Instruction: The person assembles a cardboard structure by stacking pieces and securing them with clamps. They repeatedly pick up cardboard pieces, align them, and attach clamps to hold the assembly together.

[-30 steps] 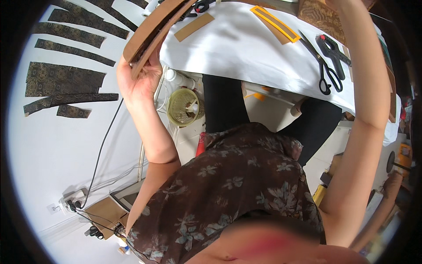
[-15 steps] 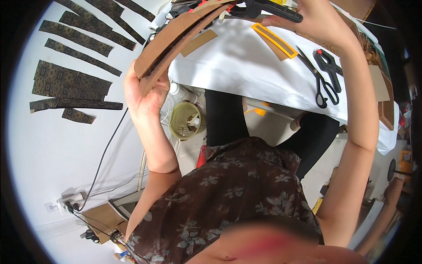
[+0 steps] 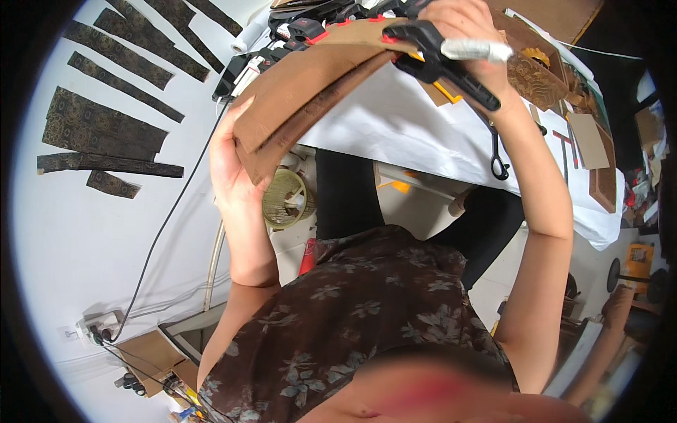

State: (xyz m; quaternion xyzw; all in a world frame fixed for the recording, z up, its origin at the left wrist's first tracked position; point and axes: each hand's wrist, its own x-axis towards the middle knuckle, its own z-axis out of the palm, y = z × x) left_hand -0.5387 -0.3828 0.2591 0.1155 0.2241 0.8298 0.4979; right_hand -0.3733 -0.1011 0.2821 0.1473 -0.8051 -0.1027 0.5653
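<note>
My left hand [image 3: 236, 158] is closed on the near left end of a curved, layered brown leather-like panel [image 3: 303, 84], held up above the table. A dark gap shows between its layers. At the panel's right end sits a black spring clamp [image 3: 423, 53], its handle pointing down and right. My right hand [image 3: 469, 28] is up at this clamp with bent fingers, partly hidden by it. A white stick-like piece [image 3: 476, 50] crosses in front of that palm; I cannot make out what it is. More black clamps [image 3: 308, 30] with red tips line the panel's far edge.
White sheeting [image 3: 360, 130] covers the table. Black scissors [image 3: 499, 166] lie partly behind my right forearm. Brown boxes [image 3: 543, 92] stand at the right. Dark patterned strips [image 3: 127, 116] hang on the left wall. A yellowish basket [image 3: 285, 201] is below the table edge.
The panel's left end has come lower and nearer with my left hand. My right hand has moved left and turned, and the white piece now shows. The clamps along the far edge are more visible.
</note>
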